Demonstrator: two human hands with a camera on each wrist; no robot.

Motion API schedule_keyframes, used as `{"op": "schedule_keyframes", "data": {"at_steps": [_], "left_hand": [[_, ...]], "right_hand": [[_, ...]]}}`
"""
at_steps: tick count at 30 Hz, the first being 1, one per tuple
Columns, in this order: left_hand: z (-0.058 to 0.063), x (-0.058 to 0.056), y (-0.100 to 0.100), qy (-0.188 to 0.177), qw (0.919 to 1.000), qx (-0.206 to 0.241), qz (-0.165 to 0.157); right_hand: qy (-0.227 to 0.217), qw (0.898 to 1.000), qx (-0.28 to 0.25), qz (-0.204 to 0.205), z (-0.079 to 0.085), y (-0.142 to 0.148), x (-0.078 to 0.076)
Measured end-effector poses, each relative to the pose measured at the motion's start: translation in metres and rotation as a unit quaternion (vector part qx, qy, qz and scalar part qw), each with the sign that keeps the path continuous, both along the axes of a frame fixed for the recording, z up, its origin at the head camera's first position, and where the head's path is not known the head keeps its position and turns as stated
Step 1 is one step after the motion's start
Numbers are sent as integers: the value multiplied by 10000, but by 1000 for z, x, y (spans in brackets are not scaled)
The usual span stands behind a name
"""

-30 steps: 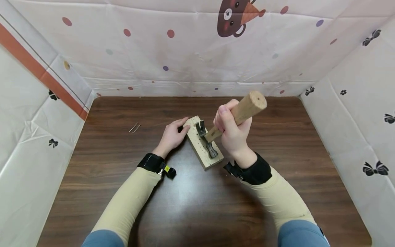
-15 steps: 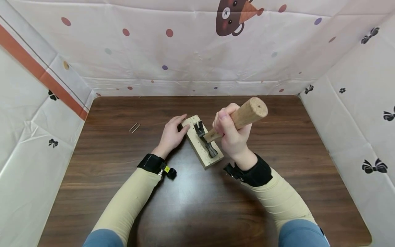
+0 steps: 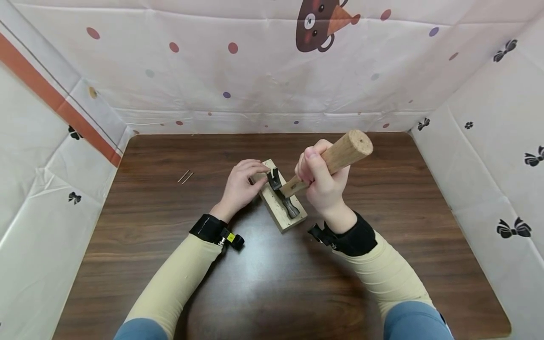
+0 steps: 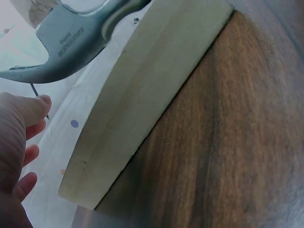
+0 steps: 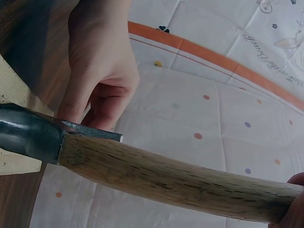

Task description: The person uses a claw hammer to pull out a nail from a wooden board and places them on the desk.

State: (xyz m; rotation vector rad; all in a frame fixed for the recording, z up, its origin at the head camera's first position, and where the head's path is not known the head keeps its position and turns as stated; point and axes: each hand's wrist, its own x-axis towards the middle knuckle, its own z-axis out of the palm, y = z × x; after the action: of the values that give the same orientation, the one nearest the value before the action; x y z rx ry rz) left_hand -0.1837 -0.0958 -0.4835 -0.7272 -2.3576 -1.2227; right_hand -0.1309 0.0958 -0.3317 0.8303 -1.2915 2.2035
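Observation:
My right hand (image 3: 325, 182) grips the wooden handle of a claw hammer (image 3: 346, 151), tilted up to the right. The hammer's dark head lies on a pale wooden block (image 3: 280, 211) with small holes. In the left wrist view, a thin nail (image 4: 33, 89) shows below the claw (image 4: 28, 73), partly hidden by my thumb. My left hand (image 3: 240, 186) is at the block's far left part, its thumb and index finger apart beside the claw. The right wrist view shows these left fingers (image 5: 102, 102) partly covered by the hammer; contact with the nail cannot be made out.
Two thin nails (image 3: 187, 177) lie on the dark wooden table (image 3: 272, 293) to the left of the block. A patterned cloth wall (image 3: 191, 85) rises along the back, with white cloth at both sides.
My left hand has moved from the block's left edge rightward over it, its fingers coming close to the claw. The hammer and right hand have stayed nearly in place.

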Motion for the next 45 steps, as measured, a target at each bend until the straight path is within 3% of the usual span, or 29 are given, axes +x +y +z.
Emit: {"op": "schedule_keyframes", "data": {"at_steps": [9,20,30,35,39,42,45], "left_hand": [[-2,1,-1,114,9999,-81,29],[0,1,-2,604,9973,395,128],[24,-3,-14,867,9930,672,433],[29,-4,-40,802,9899,690,944],[27,0,-73,414,9859,456,1554],[25,8,-100,-18,9779,73,2088],[20,18,-122,-488,9623,-338,2655]], "right_hand": [[-66,10000,8,39,-1,-1,0],[-66,10000,-4,62,-1,-3,-1],[-91,9999,39,73,-1,-4,0],[-60,9999,48,87,2,-2,1],[-45,9999,30,91,6,-1,3],[-30,9999,19,144,10,-1,5],[4,9997,-3,233,14,-1,8]]}}
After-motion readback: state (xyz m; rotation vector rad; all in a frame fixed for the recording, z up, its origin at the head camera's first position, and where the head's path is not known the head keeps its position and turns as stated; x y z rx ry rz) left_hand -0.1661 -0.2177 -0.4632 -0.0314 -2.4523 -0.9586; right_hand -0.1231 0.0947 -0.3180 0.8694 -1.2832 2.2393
